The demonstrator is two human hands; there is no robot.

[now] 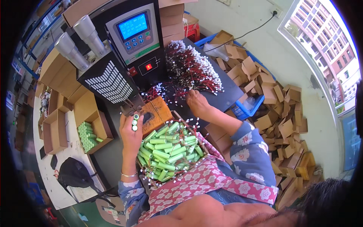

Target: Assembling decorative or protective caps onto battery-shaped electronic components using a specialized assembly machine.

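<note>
My left hand (130,132) holds a green cylindrical battery cell (135,122) upright, just below the metal tip of the black welding machine (113,81). My right hand (196,103) reaches forward to a heap of red and black wire leads with white connectors (191,68) on the dark table; its fingers pinch at the wires at the heap's near edge. Between my arms, on my lap, a box (168,149) is filled with several green cells with wires attached. A worn orange block (157,111) lies beside the machine's tip.
An open cardboard box with upright green cells (87,136) stands to the left, among other empty cardboard boxes (56,130). The machine's control panel with a blue screen (132,30) faces me. Many small folded cartons (280,109) litter the floor at right. A black bag (72,172) lies lower left.
</note>
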